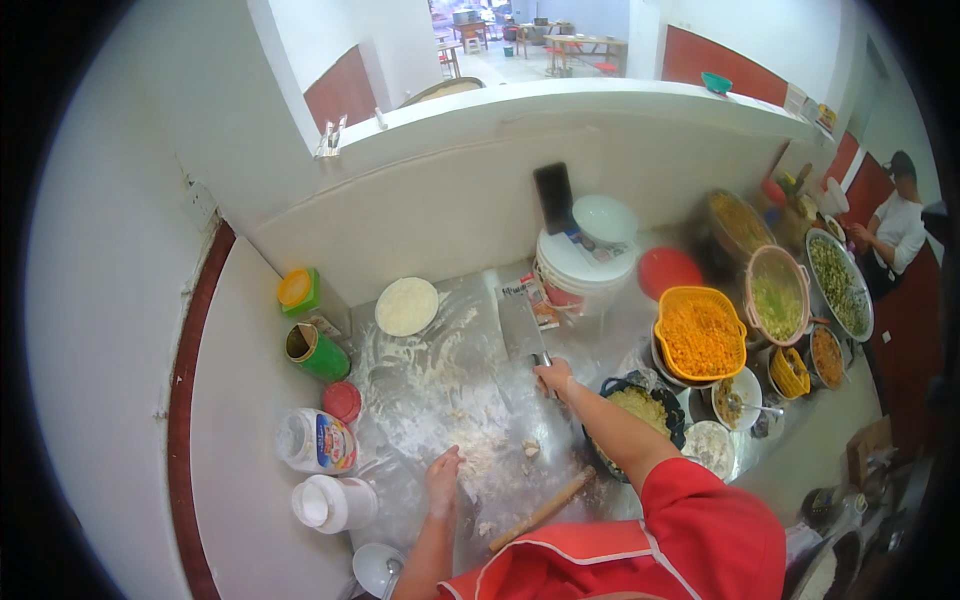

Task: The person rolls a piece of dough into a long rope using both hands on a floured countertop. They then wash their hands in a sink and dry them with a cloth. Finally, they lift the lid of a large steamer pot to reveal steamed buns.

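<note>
My right hand (553, 377) grips the handle of a broad-bladed cleaver (523, 330), whose blade lies over the far middle of the metal worktop (405, 375). My left hand (444, 471) is low over the floured surface at the near left, its fingers pointing away from me; nothing shows in it. Scattered flour (480, 450) and small dough scraps (531, 448) lie between the hands. A wooden rolling pin (544, 508) rests diagonally near my red apron. Beneath my right forearm is a dark basin (609, 469) with a yellowish mixture (641, 409).
Jars (337, 504) and a green canister (319, 356) line the left side. A plate of flour (406, 307), a white bucket (585, 262) and a yellow basket of chopped orange food (700, 334) stand farther off. Bowls of fillings crowd the right; another person (896, 225) is beyond.
</note>
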The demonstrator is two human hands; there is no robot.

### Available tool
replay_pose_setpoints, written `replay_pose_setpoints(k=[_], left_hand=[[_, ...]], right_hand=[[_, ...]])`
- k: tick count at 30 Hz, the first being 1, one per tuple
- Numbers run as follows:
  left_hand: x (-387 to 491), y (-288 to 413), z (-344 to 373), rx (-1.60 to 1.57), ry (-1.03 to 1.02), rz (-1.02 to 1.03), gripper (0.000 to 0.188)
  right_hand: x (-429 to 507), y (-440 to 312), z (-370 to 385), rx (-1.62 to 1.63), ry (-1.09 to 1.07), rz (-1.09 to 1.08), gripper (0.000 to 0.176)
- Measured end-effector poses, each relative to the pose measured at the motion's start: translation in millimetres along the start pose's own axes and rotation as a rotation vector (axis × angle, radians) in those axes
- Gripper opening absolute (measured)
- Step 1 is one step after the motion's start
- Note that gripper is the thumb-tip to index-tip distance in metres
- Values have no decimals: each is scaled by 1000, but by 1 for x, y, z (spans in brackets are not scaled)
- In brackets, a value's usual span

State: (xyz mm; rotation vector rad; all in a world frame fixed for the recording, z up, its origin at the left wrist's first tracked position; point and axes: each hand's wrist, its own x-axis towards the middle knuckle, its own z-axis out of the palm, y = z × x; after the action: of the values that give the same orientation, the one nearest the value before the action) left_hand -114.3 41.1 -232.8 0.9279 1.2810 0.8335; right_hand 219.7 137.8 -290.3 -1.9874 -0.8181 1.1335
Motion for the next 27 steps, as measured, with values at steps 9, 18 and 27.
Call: replay_pose_setpoints(k=[9,18,27], left_hand=[[25,0,47,-920,-1043,-52,74],[-84,103,153,-498,34,-13,54],[-151,128,182,-1109,-217,52,44]], right_hand=[[-210,-72,88,-274,-247,-719,39],[-297,-110,20,259,-87,-442,47],[-302,-131,-10,1504,-859,-270,37]])
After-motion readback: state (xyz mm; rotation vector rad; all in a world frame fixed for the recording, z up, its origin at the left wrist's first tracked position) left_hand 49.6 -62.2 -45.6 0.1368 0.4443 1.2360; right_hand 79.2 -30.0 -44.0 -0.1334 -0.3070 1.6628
